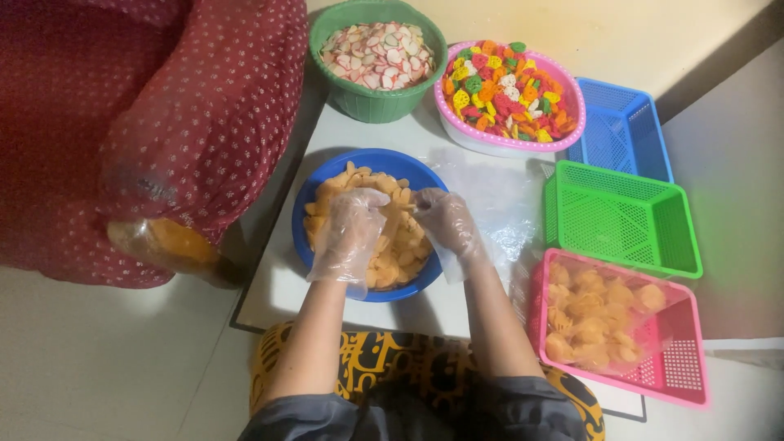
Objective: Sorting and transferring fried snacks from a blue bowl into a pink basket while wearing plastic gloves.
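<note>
We kneel at a low white counter (286,286) on a pale floor. Our gloved left hand (349,233) and right hand (447,222) hover over the blue bowl (327,175) of orange crisps (392,253), fingers curled, pinching a clear bag (482,192). Right of the bowl sit pink (678,376), green (621,214) and blue baskets (625,126); beyond it, two filled bowls.

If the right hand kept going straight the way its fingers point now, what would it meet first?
The right hand, gloved and over the blue bowl, points up and left toward the left hand. It would likely meet that hand's fingers first, or the orange chips just beneath; depth is unclear.
</note>
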